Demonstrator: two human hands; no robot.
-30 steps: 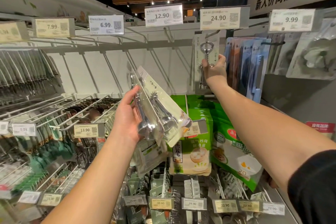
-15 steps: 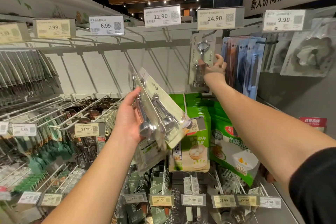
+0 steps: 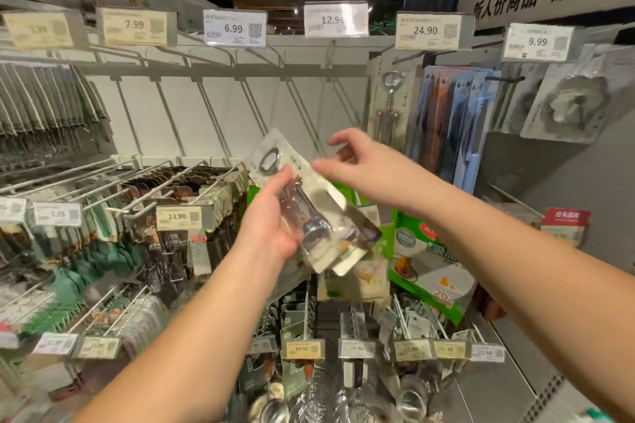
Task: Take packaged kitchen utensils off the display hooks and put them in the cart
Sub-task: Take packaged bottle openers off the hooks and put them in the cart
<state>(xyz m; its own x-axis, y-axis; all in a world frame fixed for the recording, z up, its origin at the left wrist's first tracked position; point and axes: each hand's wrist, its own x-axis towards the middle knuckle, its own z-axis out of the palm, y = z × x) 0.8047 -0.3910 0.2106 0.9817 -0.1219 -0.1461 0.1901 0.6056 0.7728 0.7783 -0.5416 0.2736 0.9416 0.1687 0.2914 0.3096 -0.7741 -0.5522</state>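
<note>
The packaged utensils [image 3: 309, 216] in the left hand [image 3: 271, 216] are showing shiny metal under glossy clear plastic on matt pale card. At twelve o'clock, paper price tags [image 3: 234, 28] are sitting in glossy sleeves on metal hooks [image 3: 209, 106].

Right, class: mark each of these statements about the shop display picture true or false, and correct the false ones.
1. The left hand holds a stack of packaged utensils. True.
2. The right hand grips the corkscrew pack on its hook. False: its fingers are spread near the top of the held packs, and the corkscrew pack hangs apart behind it.
3. The hooks below the 6.99 tag carry knives. False: the hooks there are bare.
4. The corkscrew pack hangs under the 24.90 tag. True.
5. A cart stands between the arms. False: no cart is in view.
</note>
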